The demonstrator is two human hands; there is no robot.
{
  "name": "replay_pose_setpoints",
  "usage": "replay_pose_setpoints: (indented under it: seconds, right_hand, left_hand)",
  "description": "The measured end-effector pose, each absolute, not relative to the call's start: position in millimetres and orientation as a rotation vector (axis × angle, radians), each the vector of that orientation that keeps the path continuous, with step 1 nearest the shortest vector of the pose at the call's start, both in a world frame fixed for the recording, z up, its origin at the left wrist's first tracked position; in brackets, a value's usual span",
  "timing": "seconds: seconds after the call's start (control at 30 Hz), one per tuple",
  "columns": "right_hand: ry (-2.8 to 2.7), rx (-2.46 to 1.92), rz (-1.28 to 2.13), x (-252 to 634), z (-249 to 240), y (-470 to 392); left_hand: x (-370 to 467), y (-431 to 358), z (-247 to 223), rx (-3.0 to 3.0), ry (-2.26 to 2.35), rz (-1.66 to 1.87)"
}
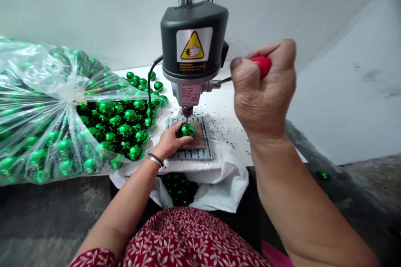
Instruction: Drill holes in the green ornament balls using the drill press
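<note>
Left hand (171, 139) curled around shiny green ball (187, 129) on drill plate (200, 150), under the bit. Right hand (265, 87), at two o'clock, fist closed on red lever knob (262, 65).

Left hand (171, 141) reaches low toward twelve o'clock, fingers curled in a light pinch; right hand (265, 91) raised at two o'clock, fist clenched (thumb on top).

The left hand (171, 139) holds one shiny green ball (187, 129) on the little drill table (205, 152), right under the drill tip (187, 112). The right hand (265, 87) grips the red handle (262, 65). A big clear bag (46, 112) of green balls lies beside.
</note>
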State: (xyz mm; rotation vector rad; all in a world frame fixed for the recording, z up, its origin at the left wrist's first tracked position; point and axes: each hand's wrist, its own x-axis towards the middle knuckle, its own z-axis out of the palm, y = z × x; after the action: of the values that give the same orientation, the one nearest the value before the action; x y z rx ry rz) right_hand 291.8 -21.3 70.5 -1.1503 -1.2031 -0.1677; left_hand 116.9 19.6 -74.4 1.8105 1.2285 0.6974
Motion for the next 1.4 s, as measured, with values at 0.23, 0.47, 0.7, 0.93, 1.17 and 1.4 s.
replay_pose_setpoints:
  seconds: [0.23, 0.47, 0.7, 0.93, 1.17, 1.4]
  right_hand:
    - [-1.207, -1.207, -0.262, 291, 63, -31]
    - [-1.237, -1.238, -0.356, 293, 55, -35]
    - [-1.195, -1.238, -0.44, 292, 45, -35]
    - [-1.153, -1.276, -0.409, 290, 30, -40]
    - [-1.159, -1.182, -0.479, 286, 14, -39]
    - [-1.162, -1.159, -0.484, 282, -2, -44]
  left_hand:
    - [119, 23, -78, 1.794, 1.256, 0.707]
    - [119, 21, -78, 1.824, 1.255, 0.71]
    - [118, 21, -81, 1.872, 1.274, 0.68]
    - [119, 18, -75, 1.857, 1.295, 0.626]
    - [118, 18, -76, 1.854, 1.258, 0.642]
    - [117, 19, -78, 1.859, 1.226, 0.674]
